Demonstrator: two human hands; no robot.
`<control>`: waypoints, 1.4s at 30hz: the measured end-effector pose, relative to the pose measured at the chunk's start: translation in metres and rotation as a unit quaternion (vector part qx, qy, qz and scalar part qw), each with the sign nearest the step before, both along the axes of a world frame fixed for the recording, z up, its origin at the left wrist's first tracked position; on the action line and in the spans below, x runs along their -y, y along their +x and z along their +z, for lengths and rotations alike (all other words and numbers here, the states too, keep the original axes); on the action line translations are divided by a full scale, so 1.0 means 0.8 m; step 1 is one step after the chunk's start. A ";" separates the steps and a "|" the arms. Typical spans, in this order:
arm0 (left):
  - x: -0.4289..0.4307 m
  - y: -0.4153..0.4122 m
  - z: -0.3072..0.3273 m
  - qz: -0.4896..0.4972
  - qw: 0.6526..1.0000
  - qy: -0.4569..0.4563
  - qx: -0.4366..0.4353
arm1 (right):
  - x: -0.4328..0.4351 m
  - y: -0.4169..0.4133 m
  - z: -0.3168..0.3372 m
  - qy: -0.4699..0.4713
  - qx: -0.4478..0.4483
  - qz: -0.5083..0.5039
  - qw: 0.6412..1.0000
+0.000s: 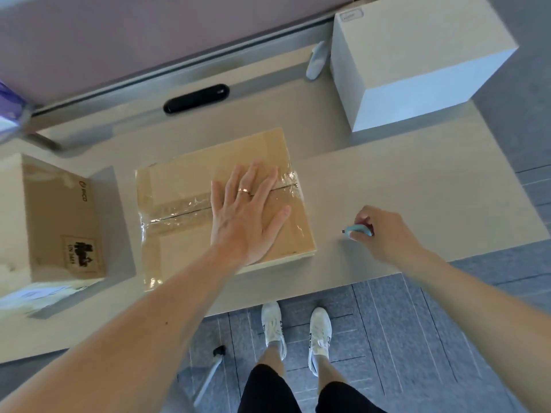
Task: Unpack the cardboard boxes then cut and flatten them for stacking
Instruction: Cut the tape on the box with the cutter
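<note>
Three boxes: all on the pale table (417,180), well apart from one another.
Middle box (179,189): flat brown cardboard, centre of the frame, near the table's lower edge; flaps shut, clear tape (176,213) along the centre seam and over both ends; contents hidden.
Left box (59,216): taller brown cardboard at the left edge of the frame, printed label on its side; something white and blurred at its lower end, too unclear to name.
White box (417,64): upper right, closed, contents hidden; a pale oblong object (316,61) lies just beside it on the left.
Left hand (247,210): flat, fingers straight and spread, palm pressed on top of the middle box across the taped seam; ring (244,191) on one finger.
Right hand (384,231): right of the middle box and apart from it, over bare table; fingers curled round a teal cutter (359,228), its dark tip pointing left toward that box.
Black oval slot (196,98): upper centre of the table.
</note>
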State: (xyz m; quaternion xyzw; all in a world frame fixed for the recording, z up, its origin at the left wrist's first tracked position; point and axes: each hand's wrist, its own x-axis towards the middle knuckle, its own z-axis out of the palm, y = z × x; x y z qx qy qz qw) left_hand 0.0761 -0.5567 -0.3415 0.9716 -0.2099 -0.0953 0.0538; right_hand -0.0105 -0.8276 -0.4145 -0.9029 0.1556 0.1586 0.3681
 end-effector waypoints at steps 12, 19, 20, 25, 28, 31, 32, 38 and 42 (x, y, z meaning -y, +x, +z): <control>0.047 0.132 0.079 -0.305 0.945 0.096 -0.065 | -0.050 0.061 0.109 0.291 0.045 -0.212 0.932; 0.075 0.162 0.083 -0.347 0.918 0.137 -0.137 | -0.060 0.079 0.104 0.316 0.030 -0.220 0.922; 0.079 0.161 0.084 -0.351 0.913 0.154 -0.141 | -0.060 0.080 0.102 0.314 0.028 -0.217 0.924; 0.094 0.161 0.088 -0.349 0.900 0.221 -0.136 | -0.059 0.095 0.095 0.355 0.016 -0.188 0.916; 0.102 0.161 0.090 -0.336 0.903 0.230 -0.140 | -0.056 0.106 0.096 0.361 0.018 -0.160 0.919; 0.105 0.160 0.091 -0.324 0.906 0.232 -0.144 | -0.053 0.112 0.094 0.352 0.024 -0.144 0.924; 0.106 0.160 0.091 -0.323 0.906 0.234 -0.143 | -0.052 0.115 0.093 0.344 0.022 -0.138 0.928; 0.107 0.162 0.089 -0.314 0.909 0.234 -0.140 | -0.049 0.134 0.081 0.289 0.016 -0.083 0.954; 0.105 0.163 0.085 -0.313 0.911 0.231 -0.137 | -0.043 0.142 0.082 0.261 0.033 -0.029 0.964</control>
